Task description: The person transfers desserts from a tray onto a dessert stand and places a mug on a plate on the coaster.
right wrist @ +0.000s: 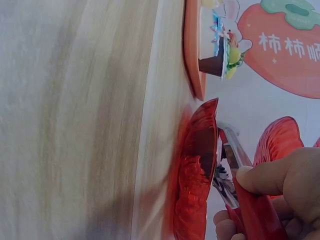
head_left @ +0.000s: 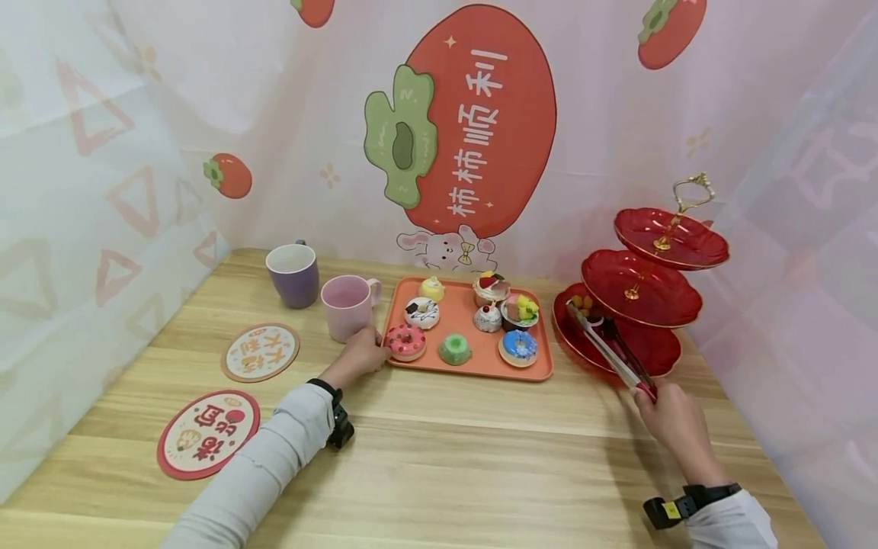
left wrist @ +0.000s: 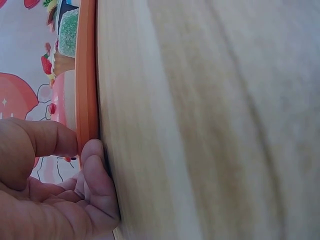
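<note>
My left hand pinches the front left corner of an orange tray between thumb and fingers; the left wrist view shows the grip on its rim. On the tray sit a pink donut, a white donut, a blue donut, a green jelly sweet and several small cakes. My right hand grips metal tongs by their red handles. Their tips reach over the bottom plate of a red tiered stand, by small golden-brown pieces; whether they touch is unclear.
Left of the tray stand a pink mug and a purple mug. Two round coasters, one cream and one red-rimmed, lie nearer the left. The stand's middle plate and top plate overhang the bottom one.
</note>
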